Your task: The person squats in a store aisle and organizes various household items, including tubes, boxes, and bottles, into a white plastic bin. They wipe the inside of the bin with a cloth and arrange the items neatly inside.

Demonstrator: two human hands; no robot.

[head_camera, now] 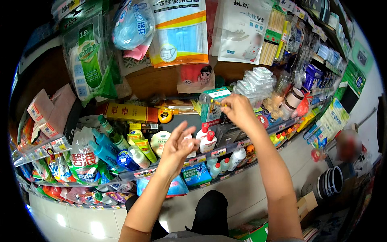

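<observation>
Both of my hands reach over a store shelf of household goods. My left hand (181,142) is raised with its fingers apart and nothing in it, in front of a round pale green container (160,142) and left of white bottles with red caps (208,140). My right hand (237,110) pinches a small clear item with yellow and dark markings (216,102); its exact kind cannot be told. That item is in front of a green and white box (213,113). A yellow round tape measure (165,116) lies beside a long yellow and red box (127,112).
Above hang a face mask pack (181,33), a disposable glove pack (242,30) and a packaged power strip (87,60). Stacked clear plastic boxes (257,84) stand right of my right hand. The shelf's front edge (178,165) carries price tags. Dark buckets (328,183) stand on the floor at right.
</observation>
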